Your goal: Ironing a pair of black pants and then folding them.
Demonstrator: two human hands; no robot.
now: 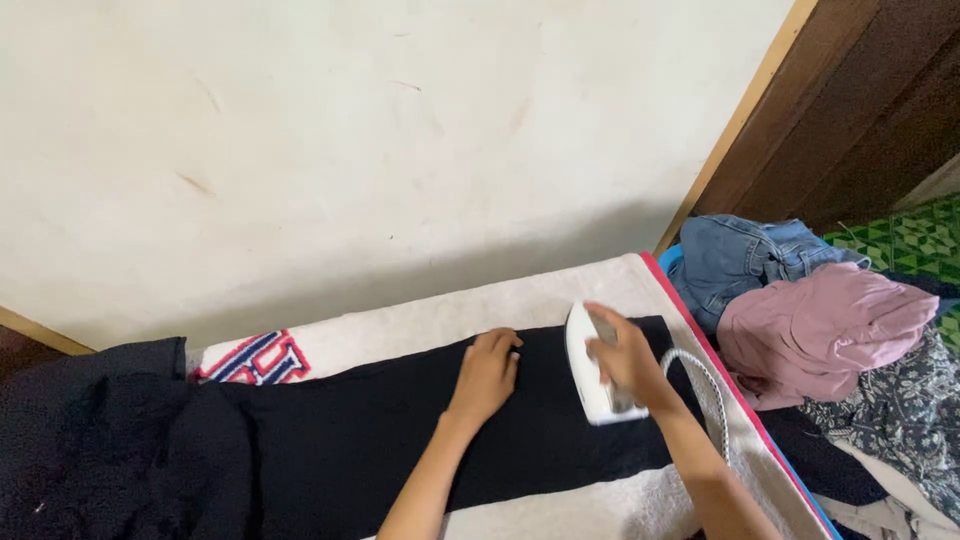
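A pale, scuffed wall (350, 130) is filling the far side of the scene, with a dark wooden door (860, 110) standing at the far right. Below the wall, a padded surface covered by a cream towel (430, 320) with a red and blue pattern at its left is carrying a black garment (380, 440), which is lying spread flat across the towel and bunching into a dark heap at the far left. The left hand (485, 375) is resting palm down on the garment near its far edge, fingers (500, 345) pressed together and lying flat against the cloth. Just to its right, the right hand (628, 360) is gripping the handle of a white iron (590, 385), fingers curled around it, with the iron's sole sitting on the right part of the black garment. A white braided cord (705, 385) is looping from the iron toward the near right. Beyond the towel's red edge on the right, a pile of clothes is lying: blue denim (745, 260) at the far end, a pink garment (825, 325) on top, and a grey flowered fabric (900, 415) nearer. A patch of green patterned floor covering (915, 240) is showing at the right edge.
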